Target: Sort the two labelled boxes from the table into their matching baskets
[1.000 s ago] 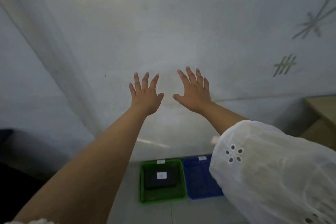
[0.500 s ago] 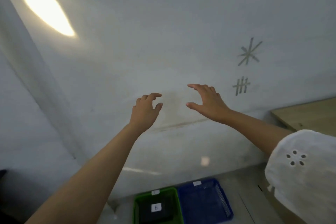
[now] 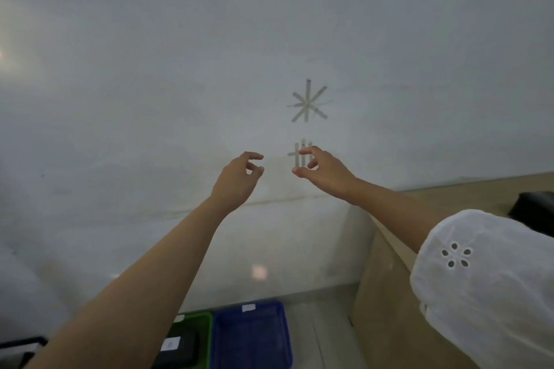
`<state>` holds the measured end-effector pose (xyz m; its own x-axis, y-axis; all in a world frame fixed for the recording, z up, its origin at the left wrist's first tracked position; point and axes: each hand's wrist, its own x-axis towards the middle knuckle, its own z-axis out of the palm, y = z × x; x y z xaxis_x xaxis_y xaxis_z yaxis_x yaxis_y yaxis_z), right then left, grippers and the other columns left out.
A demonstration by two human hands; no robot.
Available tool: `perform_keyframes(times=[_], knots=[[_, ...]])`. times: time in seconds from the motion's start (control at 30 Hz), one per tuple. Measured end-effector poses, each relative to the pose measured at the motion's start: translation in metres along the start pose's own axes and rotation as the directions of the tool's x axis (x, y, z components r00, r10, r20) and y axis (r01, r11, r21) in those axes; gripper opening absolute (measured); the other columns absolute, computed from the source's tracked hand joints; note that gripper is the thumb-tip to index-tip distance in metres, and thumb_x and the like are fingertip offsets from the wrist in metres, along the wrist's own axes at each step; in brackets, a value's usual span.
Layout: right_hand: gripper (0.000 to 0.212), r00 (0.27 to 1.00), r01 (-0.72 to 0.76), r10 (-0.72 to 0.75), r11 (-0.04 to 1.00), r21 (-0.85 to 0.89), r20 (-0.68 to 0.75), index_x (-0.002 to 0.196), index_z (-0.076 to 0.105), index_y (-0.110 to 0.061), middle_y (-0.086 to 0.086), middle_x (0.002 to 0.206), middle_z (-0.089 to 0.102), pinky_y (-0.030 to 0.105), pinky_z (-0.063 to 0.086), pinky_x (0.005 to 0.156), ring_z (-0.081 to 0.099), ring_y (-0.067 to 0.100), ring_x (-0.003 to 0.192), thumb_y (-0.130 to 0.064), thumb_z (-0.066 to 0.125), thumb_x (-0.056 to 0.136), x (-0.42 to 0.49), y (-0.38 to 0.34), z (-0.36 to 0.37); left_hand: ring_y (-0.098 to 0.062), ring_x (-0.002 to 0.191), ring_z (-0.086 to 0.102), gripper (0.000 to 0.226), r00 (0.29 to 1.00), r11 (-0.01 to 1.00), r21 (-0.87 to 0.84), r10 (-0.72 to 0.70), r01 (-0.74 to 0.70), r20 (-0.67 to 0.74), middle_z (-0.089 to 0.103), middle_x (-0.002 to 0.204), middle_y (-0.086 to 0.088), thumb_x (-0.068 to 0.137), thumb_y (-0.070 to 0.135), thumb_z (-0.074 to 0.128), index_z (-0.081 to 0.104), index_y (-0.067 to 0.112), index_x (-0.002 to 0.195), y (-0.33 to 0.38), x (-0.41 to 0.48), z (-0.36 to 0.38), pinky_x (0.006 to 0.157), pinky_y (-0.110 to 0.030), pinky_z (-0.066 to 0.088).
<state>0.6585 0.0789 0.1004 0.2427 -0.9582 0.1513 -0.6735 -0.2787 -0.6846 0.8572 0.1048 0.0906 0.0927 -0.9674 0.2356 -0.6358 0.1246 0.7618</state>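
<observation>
Both arms are stretched out in front of a pale wall. My left hand [image 3: 239, 178] and my right hand [image 3: 322, 169] hover side by side, fingers curled and apart, holding nothing. On the floor below stands a green basket [image 3: 204, 319] with a black labelled box [image 3: 180, 349] inside it, partly hidden by my left arm. Right beside it is a blue basket [image 3: 251, 335] with a small white tag on its far rim; nothing shows inside it. A dark object [image 3: 532, 208] lies on the wooden table [image 3: 389, 293] at the right edge.
Tape marks are stuck on the wall: a star [image 3: 307, 103] and a hash [image 3: 301, 154] just behind my right fingers. The table's side panel drops to the floor right of the blue basket. A dark object [image 3: 18, 350] sits at the lower left.
The view has swung to the right, bringing the table and tape marks toward the centre. Both hands went from spread wide to curled and moved closer together.
</observation>
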Motion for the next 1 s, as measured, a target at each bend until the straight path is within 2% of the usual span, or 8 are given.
perform_keyframes(times=[0.13,0.2,0.3,0.5,0.7,0.77,0.87,1.0], knots=[[0.055,0.998,-0.046,0.048,0.998,0.043,-0.048,0.134,0.042,-0.025,0.007,0.119,0.054,0.032,0.042,0.084,0.053,0.017,0.100,-0.046,0.058,0.086,-0.007,0.032,-0.029,-0.021,0.093,0.061,0.030,0.998,1.000,-0.002,0.020,-0.020,0.057,0.060,0.109,-0.001,0.093,0.030,0.047,0.053,0.028,0.122,0.034,0.004,0.033,0.069,-0.026,0.044],[0.054,0.995,-0.072,0.076,0.995,0.066,-0.060,0.134,0.042,-0.024,0.009,0.117,0.055,0.032,0.042,0.083,0.054,0.019,0.100,-0.045,0.057,0.086,-0.010,0.047,-0.039,-0.022,0.096,0.062,0.030,0.996,0.999,-0.018,0.036,-0.035,0.086,0.059,0.109,-0.001,0.093,0.030,0.047,0.052,0.028,0.122,0.048,0.006,0.046,0.072,-0.030,0.047],[0.054,0.992,-0.099,0.105,0.991,0.086,-0.066,0.134,0.042,-0.025,0.010,0.119,0.054,0.032,0.041,0.085,0.053,0.019,0.102,-0.046,0.057,0.086,-0.015,0.067,-0.053,-0.023,0.097,0.062,0.029,0.993,0.999,-0.013,0.046,-0.044,0.110,0.059,0.107,0.000,0.093,0.029,0.047,0.053,0.027,0.121,0.064,0.009,0.065,0.076,-0.035,0.050],[0.055,0.993,-0.090,0.095,0.994,0.069,-0.066,0.133,0.042,-0.025,0.010,0.123,0.052,0.035,0.042,0.092,0.050,0.017,0.103,-0.047,0.057,0.085,-0.024,0.109,-0.091,-0.025,0.101,0.062,0.030,0.988,1.000,-0.001,0.030,-0.030,0.150,0.058,0.108,-0.002,0.093,0.027,0.047,0.053,0.024,0.122,0.100,0.010,0.110,0.079,-0.035,0.048],[0.055,0.999,-0.036,0.036,0.999,0.002,-0.030,0.133,0.043,-0.027,0.009,0.122,0.051,0.038,0.042,0.095,0.050,0.016,0.103,-0.049,0.057,0.085,-0.027,0.179,-0.159,-0.023,0.095,0.062,0.029,0.995,0.999,-0.028,0.035,-0.032,0.091,0.058,0.109,-0.001,0.092,0.029,0.048,0.054,0.026,0.121,0.153,0.010,0.187,0.066,-0.026,0.045],[0.055,1.000,-0.016,0.015,1.000,-0.019,-0.011,0.133,0.043,-0.027,0.008,0.121,0.051,0.037,0.042,0.094,0.050,0.016,0.103,-0.049,0.057,0.085,-0.034,0.209,-0.188,-0.023,0.097,0.062,0.029,0.998,0.999,-0.048,0.018,-0.016,0.052,0.057,0.108,-0.002,0.092,0.028,0.048,0.054,0.026,0.121,0.174,0.008,0.223,0.068,-0.027,0.045],[0.054,0.999,-0.023,0.023,1.000,0.010,0.046,0.132,0.044,-0.028,0.006,0.117,0.053,0.032,0.041,0.085,0.052,0.017,0.102,-0.049,0.057,0.085,-0.055,0.261,-0.239,-0.025,0.102,0.061,0.030,0.999,0.997,-0.070,-0.033,0.034,0.026,0.056,0.108,-0.003,0.093,0.028,0.047,0.053,0.024,0.122,0.211,-0.003,0.283,0.079,-0.035,0.046],[0.055,0.995,-0.031,0.029,0.999,0.025,0.092,0.131,0.044,-0.029,0.002,0.110,0.054,0.024,0.038,0.069,0.053,0.009,0.091,-0.052,0.057,0.083,-0.085,0.326,-0.314,-0.027,0.100,0.062,0.031,0.998,0.996,-0.064,-0.051,0.054,0.045,0.058,0.108,-0.004,0.093,0.027,0.048,0.054,0.022,0.123,0.267,-0.024,0.359,0.075,-0.031,0.044]])
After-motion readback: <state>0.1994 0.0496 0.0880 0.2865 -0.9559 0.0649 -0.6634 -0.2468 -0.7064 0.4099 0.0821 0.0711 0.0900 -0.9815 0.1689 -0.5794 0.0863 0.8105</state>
